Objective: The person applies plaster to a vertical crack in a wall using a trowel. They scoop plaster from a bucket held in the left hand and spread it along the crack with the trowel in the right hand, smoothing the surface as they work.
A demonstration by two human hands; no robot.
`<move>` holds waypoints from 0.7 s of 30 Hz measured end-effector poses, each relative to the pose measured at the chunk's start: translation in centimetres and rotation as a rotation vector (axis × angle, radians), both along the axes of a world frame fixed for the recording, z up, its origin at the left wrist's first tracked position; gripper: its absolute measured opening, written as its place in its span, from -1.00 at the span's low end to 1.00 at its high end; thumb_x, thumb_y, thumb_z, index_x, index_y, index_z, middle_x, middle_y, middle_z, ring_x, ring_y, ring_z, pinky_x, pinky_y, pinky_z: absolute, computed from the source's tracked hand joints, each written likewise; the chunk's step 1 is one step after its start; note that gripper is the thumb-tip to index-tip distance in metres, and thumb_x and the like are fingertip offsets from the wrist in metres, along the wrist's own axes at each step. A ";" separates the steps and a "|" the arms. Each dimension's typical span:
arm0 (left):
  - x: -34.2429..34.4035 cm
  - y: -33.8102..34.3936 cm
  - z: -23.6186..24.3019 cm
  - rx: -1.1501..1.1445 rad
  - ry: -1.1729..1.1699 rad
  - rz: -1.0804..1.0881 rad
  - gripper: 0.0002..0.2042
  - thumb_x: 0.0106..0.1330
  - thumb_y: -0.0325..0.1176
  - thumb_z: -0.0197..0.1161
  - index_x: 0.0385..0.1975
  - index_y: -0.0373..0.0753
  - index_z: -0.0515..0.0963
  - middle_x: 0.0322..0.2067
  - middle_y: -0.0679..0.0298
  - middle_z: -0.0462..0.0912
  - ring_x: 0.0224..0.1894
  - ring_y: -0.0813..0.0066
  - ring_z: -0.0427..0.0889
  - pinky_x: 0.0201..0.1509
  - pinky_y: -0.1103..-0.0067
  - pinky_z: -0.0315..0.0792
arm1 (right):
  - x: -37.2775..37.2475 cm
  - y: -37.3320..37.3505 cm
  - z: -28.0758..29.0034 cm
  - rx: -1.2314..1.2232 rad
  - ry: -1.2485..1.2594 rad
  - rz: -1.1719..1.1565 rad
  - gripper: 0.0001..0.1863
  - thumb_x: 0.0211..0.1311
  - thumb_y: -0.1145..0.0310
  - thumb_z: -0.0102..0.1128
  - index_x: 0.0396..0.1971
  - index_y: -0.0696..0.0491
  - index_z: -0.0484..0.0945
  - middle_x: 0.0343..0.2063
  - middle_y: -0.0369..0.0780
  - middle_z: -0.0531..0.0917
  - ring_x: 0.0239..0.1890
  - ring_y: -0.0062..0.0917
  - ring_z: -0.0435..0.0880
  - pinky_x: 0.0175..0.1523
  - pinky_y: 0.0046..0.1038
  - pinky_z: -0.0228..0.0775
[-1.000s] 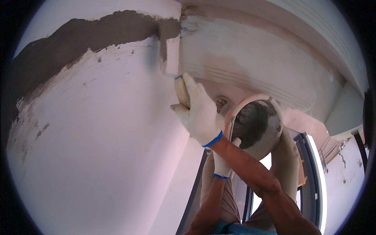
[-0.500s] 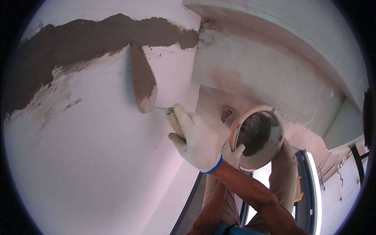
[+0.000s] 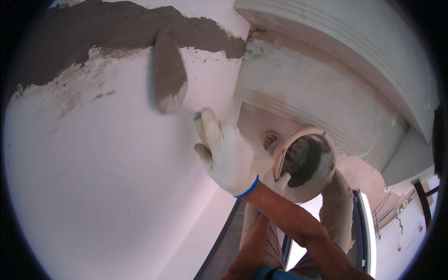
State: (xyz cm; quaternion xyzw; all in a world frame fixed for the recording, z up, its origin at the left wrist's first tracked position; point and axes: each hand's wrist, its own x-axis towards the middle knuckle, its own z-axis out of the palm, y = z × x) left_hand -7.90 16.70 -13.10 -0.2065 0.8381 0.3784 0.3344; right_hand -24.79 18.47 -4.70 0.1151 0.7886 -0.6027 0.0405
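My right hand, in a white knit glove with blue cuff, is closed on the handle of a trowel. The slightly blurred grey blade lies over a rough band of wet grey mortar on the white wall. Below and behind it, my left hand, also gloved and partly hidden by my right hand and forearm, grips the rim of a round bucket with grey mortar inside. The forearms cross.
Pale grey stepped concrete surfaces run along the right, with a small round opening beside the bucket. My trousered legs show below. A dark frame with a bright pane and a wall with exposed lines are at lower right.
The trowel has shifted left from near the corner, then upward onto the mortar band, its blade now showing broadly. The bucket stays in my left hand. The view has shifted slightly.
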 end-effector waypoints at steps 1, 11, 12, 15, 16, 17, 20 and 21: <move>0.0 -0.2 -0.2 -0.017 0.000 -0.036 -0.34 0.26 -0.26 0.40 0.36 -0.39 0.46 0.23 -0.05 0.63 0.27 0.15 0.60 0.41 0.38 0.36 | 0.6 0.3 0.2 -0.012 -0.005 0.062 -0.11 0.08 0.35 0.53 0.45 -0.03 0.32 -0.11 -0.01 0.63 -0.14 -0.03 0.67 -0.09 -0.12 0.56; -0.3 -0.9 -0.3 0.141 -0.049 0.231 -0.37 0.29 -0.30 0.39 0.38 -0.34 0.45 0.26 0.02 0.61 0.27 0.19 0.60 0.40 0.37 0.37 | -0.1 1.8 -1.5 0.039 0.146 -0.207 -0.08 0.09 0.33 0.50 0.49 -0.04 0.27 -0.17 -0.07 0.63 -0.18 -0.14 0.68 -0.20 -0.12 0.57; -0.3 -1.0 -0.3 0.150 -0.051 0.249 -0.37 0.29 -0.30 0.39 0.37 -0.35 0.45 0.25 0.03 0.61 0.26 0.20 0.60 0.39 0.37 0.38 | -0.5 1.7 -1.3 0.036 0.171 -0.193 -0.08 0.07 0.37 0.52 0.48 0.00 0.29 -0.15 -0.05 0.64 -0.17 -0.11 0.68 -0.18 -0.13 0.58; -0.3 -1.1 -0.1 0.185 -0.042 0.298 -0.39 0.29 -0.32 0.39 0.36 -0.35 0.47 0.23 0.04 0.62 0.23 0.21 0.62 0.36 0.38 0.40 | -1.1 1.1 -0.1 0.051 0.238 -0.148 -0.07 0.02 0.44 0.55 0.46 0.08 0.34 -0.10 0.00 0.65 -0.15 -0.04 0.68 -0.15 -0.15 0.60; -0.4 -1.2 0.0 0.195 -0.040 0.311 -0.39 0.29 -0.32 0.40 0.35 -0.36 0.47 0.22 0.04 0.62 0.23 0.21 0.62 0.35 0.38 0.41 | -1.0 0.8 0.4 0.069 0.256 -0.133 -0.08 0.02 0.43 0.55 0.46 0.09 0.35 -0.11 0.00 0.65 -0.15 -0.04 0.68 -0.16 -0.14 0.60; -0.3 -1.2 0.0 0.204 -0.041 0.328 -0.40 0.29 -0.33 0.40 0.34 -0.36 0.47 0.21 0.05 0.63 0.22 0.21 0.62 0.34 0.38 0.41 | -0.7 0.6 0.9 0.088 0.272 -0.113 -0.09 0.02 0.43 0.55 0.45 0.09 0.36 -0.12 0.00 0.65 -0.15 -0.05 0.68 -0.18 -0.13 0.60; -0.2 -1.3 0.1 0.238 -0.031 0.373 -0.41 0.29 -0.34 0.40 0.33 -0.37 0.49 0.19 0.06 0.64 0.19 0.22 0.63 0.31 0.38 0.44 | 1.1 1.1 2.6 0.173 0.189 0.078 -0.09 0.01 0.41 0.55 0.45 0.04 0.36 -0.13 0.00 0.65 -0.12 -0.04 0.68 -0.13 -0.13 0.59; -0.1 -1.4 0.2 0.250 -0.026 0.390 -0.42 0.29 -0.35 0.40 0.32 -0.37 0.49 0.18 0.06 0.64 0.18 0.22 0.64 0.30 0.38 0.45 | 1.7 1.5 3.1 0.145 0.172 0.114 -0.10 0.03 0.40 0.55 0.45 0.04 0.36 -0.12 0.01 0.65 -0.11 -0.03 0.68 -0.11 -0.13 0.59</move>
